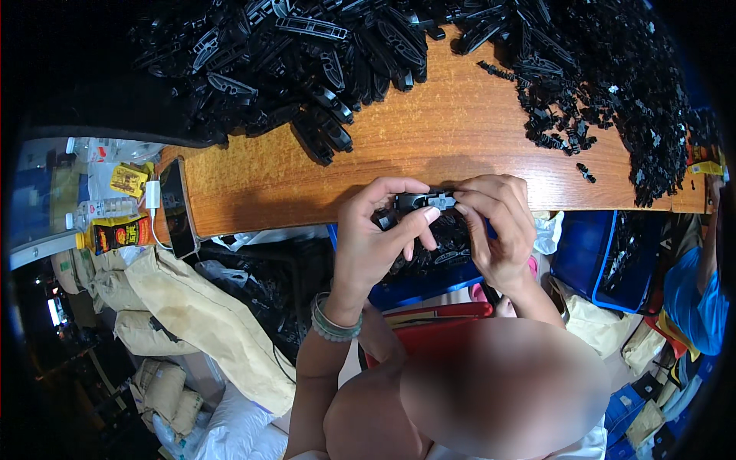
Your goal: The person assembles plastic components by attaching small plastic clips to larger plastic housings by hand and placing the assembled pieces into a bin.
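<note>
Close to the table's front edge, my left hand (373, 234) grips a long black plastic part (414, 202) between thumb and fingers. My right hand (502, 226) closes its thumb and fingertips at the right end of that same part, where a greyish section (442, 201) shows. Whether this section is a separate small piece, I cannot tell. Both hands are raised over the edge, above a blue crate (429, 282) holding black parts. A beaded bracelet and a bangle circle my left wrist.
Long black plastic parts (310, 31) are heaped along the far side of the wooden table (429, 126). Small black pieces (563, 115) spread at the right. A phone (179, 215) lies at the left edge, near bottles (103, 211). Another blue crate (583, 253) stands right; sacks (207, 314) lie left.
</note>
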A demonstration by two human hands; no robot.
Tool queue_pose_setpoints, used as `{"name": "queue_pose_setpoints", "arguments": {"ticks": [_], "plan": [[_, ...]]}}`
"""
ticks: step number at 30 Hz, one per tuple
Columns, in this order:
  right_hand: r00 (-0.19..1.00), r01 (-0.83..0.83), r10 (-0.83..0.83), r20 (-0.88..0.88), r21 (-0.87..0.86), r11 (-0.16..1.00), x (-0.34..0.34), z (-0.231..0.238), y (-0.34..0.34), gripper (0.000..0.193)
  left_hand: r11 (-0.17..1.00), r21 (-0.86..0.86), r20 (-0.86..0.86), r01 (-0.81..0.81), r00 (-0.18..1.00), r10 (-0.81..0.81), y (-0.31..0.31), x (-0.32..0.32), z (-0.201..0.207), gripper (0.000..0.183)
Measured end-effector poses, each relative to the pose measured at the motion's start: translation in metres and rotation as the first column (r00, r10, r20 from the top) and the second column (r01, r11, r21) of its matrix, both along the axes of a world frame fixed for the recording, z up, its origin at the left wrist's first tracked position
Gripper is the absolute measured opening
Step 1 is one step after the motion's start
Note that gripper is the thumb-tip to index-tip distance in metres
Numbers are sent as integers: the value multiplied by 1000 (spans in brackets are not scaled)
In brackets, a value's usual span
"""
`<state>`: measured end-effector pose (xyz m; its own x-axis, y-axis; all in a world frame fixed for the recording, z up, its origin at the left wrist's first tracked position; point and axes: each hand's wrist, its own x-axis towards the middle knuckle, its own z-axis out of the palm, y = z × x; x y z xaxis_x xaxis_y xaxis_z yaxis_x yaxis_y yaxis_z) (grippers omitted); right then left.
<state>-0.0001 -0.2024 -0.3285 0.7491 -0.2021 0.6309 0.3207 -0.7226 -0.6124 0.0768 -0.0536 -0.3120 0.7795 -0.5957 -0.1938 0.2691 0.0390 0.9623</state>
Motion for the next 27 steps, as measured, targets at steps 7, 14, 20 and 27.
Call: {"name": "queue_pose_setpoints", "arguments": {"ticks": [7, 14, 20, 27], "plan": [[952, 9, 160, -259, 548, 837, -5, -1, 5, 23, 997, 65, 106, -38, 994, 31, 4, -2, -3, 18], [943, 18, 174, -284, 566, 824, -15, 1, -2, 21, 993, 96, 126, 68, 989, -80, 5, -9, 3, 13], [972, 86, -28, -232, 247, 965, -40, 4, -33, 19, 895, 391, 308, 213, 886, -346, 36, -16, -29, 20], [707, 615, -692, -150, -353, 705, -50, -12, -114, 19, 799, 369, 750, -475, 660, 46, 34, -5, -18, 23]]}}
